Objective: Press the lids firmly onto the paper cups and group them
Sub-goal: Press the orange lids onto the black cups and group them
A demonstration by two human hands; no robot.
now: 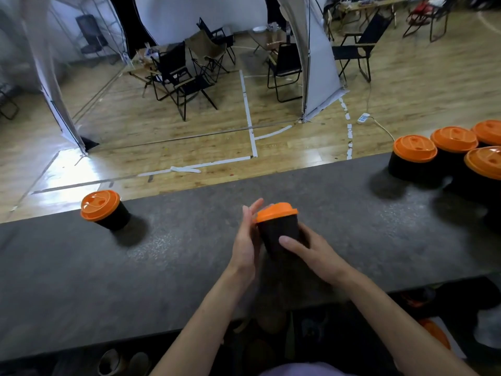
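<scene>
Seems light and thin-walled, easy to dent; best held low on the wall, saving force for the stiffer rim of the lid [275,211]. Black paper cup [276,234] under that orange top, slightly tilted. Gripped low by the right hand [311,253], fingers curled round the wall; touched by the left hand [245,245], flat and straight-fingered, on the opposite side. Held over the grey counter [189,253], lone lidded cup [104,210] well beyond the left hand, lidded group [414,158] well beyond the right.
</scene>
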